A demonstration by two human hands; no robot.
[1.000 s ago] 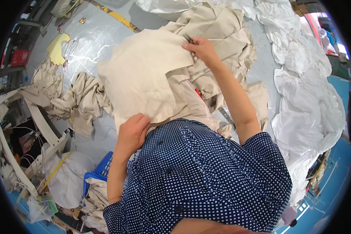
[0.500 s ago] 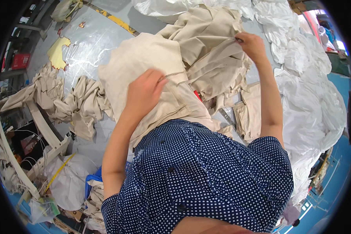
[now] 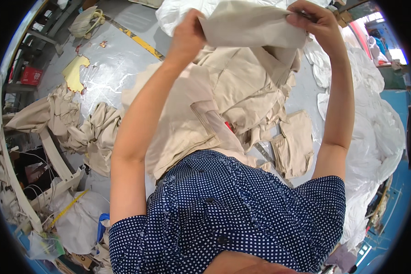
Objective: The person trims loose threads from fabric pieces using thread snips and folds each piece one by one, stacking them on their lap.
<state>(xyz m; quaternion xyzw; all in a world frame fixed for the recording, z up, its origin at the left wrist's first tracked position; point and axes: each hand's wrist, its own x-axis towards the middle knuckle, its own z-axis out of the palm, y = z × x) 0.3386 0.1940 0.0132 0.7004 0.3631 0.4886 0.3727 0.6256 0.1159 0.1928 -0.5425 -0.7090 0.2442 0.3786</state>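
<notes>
**Inspector:** State the hold.

**Assistant:** Both arms are raised. The left hand (image 3: 187, 34) has its grip pressed together on one edge of a beige woven cloth piece (image 3: 253, 29); the right hand (image 3: 317, 23) pinches the opposite edge between thumb and fingers. The piece hangs stretched between them, up in front of the head, well above the grey tabletop (image 3: 118, 68).

**Inspector:** Why held so?

**Assistant:** In my judgement, holding it taut at two edges spreads it flat for checking and separates it from the heap of beige fabric pieces (image 3: 242, 96) below.

**Inspector:** Surroundings?

**Assistant:** A pile of white fabric (image 3: 374, 132) lies to the right, crumpled beige garments (image 3: 91, 132) to the left, and a yellow scrap (image 3: 75, 73) lies further out.

**Inspector:** Change from earlier?

**Assistant:** A second ago the left hand lay low on the heap near the blue dotted shirt (image 3: 242, 214) and the right reached across the pile. Both have since risen, lifting the piece clear.
</notes>
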